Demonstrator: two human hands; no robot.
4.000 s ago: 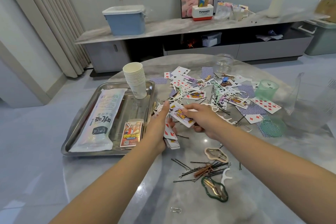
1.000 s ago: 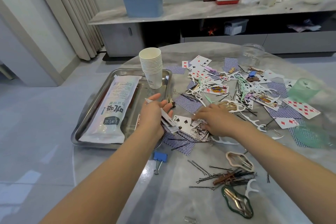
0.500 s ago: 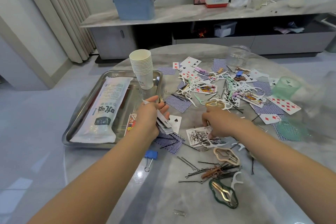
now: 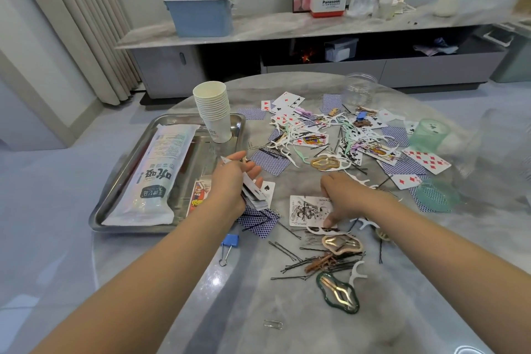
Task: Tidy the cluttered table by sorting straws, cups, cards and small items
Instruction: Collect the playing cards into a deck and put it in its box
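Two hands at work: left hand grips a card stack, right hand apparently presses fingers onto a joker card, hairpins crowding its 5 o'clock.

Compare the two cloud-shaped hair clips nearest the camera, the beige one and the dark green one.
The beige hair clip is pale pinkish-tan; the dark green hair clip is almost black-green. The beige one lies crosswise, just below the right hand, atop the black bobby pins; the green one lies more lengthwise, nearer the camera, on bare table at the pile's edge. Both share a wavy outline and a gold metal centre.
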